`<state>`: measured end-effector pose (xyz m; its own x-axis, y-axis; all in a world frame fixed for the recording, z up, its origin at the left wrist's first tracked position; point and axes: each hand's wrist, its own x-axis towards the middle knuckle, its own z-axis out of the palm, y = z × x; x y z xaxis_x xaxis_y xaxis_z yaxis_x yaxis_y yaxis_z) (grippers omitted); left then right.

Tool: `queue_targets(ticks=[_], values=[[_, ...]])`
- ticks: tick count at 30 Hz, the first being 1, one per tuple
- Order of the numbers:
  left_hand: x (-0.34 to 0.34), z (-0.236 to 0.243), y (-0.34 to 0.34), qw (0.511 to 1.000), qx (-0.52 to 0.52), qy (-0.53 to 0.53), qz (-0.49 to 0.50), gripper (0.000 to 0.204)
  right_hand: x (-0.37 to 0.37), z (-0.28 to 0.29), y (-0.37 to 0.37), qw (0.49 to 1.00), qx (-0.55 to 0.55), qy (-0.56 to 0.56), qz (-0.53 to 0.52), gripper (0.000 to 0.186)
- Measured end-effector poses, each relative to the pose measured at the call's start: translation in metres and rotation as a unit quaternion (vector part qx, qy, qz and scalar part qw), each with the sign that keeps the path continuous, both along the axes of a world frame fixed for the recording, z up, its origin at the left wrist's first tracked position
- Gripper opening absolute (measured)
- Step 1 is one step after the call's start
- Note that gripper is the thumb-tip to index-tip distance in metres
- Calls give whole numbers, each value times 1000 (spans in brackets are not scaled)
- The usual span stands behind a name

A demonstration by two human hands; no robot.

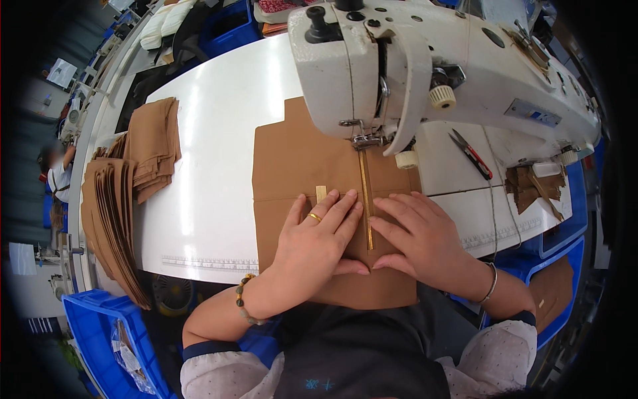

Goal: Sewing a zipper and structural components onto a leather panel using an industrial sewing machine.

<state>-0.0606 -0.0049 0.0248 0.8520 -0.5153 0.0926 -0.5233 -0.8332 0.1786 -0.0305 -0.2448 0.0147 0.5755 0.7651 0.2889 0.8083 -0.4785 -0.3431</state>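
Brown fabric panel (pixel 299 159): one, beneath both hands. Left hand (pixel 309 246): fingers spread on the panel. Right hand (pixel 420 234): fingers loosely spread, likewise. Gold strip (pixel 365 186): between the hands. Sewing machine (pixel 438 73): beyond them.

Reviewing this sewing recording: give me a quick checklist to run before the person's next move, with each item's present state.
1. Left hand apart from the presser foot: ok, it rests on the brown fabric panel.
2. Right hand apart from the presser foot: ok, its fingertips are on the panel, right of the gold-coloured strip.
3. Strip's far end at the presser foot: ok, the strip runs from there toward the person.
4. Red-handled thread snips off the panel: ok, they lie to its right.
5. Presser foot raised or lowered: cannot tell from this angle.
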Motion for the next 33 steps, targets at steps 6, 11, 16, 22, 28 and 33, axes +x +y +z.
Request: queue_targets(ticks=[6,11,16,22,28,33], values=[[9,-4,0,1000,-13,-15,6,91,8,1,5,997,-50,-52,-30,68],[28,-9,2,999,-21,-33,10,90,23,-2,5,995,-55,-75,-31,68],[46,-12,4,998,-25,-57,16,88,37,-1,10,995,-41,-85,-38,64],[62,-12,8,998,-12,-65,10,87,50,-5,15,993,-30,-107,-43,62],[61,-15,9,998,-28,-58,4,79,54,-13,15,995,-9,-87,-55,56],[29,-18,2,996,-83,-39,-8,62,48,-13,9,997,22,-68,-34,47]])
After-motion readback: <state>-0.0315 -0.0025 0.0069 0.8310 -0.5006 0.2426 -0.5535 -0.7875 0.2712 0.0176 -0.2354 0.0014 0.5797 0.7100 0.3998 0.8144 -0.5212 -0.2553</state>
